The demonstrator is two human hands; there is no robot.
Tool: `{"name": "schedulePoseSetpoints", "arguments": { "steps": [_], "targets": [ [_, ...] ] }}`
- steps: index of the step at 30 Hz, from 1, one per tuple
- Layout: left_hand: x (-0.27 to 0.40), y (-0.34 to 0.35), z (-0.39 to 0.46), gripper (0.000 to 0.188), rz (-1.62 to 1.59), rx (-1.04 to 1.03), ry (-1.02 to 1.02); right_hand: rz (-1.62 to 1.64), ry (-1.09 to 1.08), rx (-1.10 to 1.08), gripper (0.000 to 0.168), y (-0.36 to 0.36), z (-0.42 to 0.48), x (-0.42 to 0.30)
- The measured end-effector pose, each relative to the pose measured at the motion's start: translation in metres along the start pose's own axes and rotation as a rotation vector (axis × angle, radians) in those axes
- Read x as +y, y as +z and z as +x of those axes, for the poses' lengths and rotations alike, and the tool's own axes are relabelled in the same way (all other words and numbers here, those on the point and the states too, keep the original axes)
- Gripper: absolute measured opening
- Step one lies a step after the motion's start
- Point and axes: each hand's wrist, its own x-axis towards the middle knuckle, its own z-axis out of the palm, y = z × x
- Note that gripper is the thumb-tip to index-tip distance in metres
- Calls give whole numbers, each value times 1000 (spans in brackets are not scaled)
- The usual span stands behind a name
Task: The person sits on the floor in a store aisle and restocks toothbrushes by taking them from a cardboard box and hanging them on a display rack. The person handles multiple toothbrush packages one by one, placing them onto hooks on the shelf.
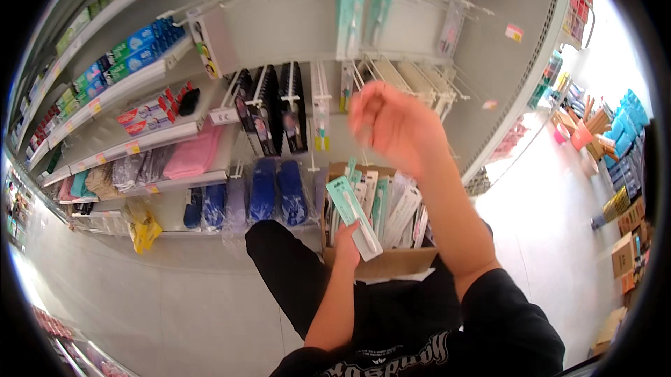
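My left hand (347, 245) grips a packaged toothbrush (354, 214) on a green and white card, above an open cardboard box (385, 263). The box stands between my knees, packed with more toothbrush packages (401, 214). My right hand (396, 125) is raised in front of the lower display hooks, blurred, its fingers curled; whether they touch or hold anything cannot be told. Higher up, two green toothbrush packages (350, 23) hang from an upper hook rail. Black-carded packages (266, 109) hang in rows left of my right hand.
Shelves on the left carry toothpaste boxes (149, 115) and folded towels (196, 151). Blue slippers in plastic (263, 188) hang low behind my knee. A yellow plastic bag (144, 227) hangs at the bottom shelf. Cardboard boxes (624, 255) and other goods stand across the aisle at right.
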Motion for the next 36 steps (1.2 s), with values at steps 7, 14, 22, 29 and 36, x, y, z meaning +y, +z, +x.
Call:
{"name": "schedulePoseSetpoints", "arguments": {
  "steps": [7, 14, 22, 29, 36],
  "targets": [
    [1, -1, -1, 44, 45, -26, -49, 149, -102, -786, 41, 137, -97, 17],
    [-1, 1, -2, 45, 56, -31, -23, 288, -180, -656, 39, 144, -115, -11],
    [-5, -10, 7, 48, 45, -68, -60, 392, -543, -720, 44, 131, -107, 2],
    [-8, -16, 8, 44, 110, -81, -120, 36, -158, -117, 40, 29, -167, 41],
    [-6, 0, 2, 40, 59, -34, -60, -1243, 189, 851, 31, -110, -241, 181]
  ]
}}
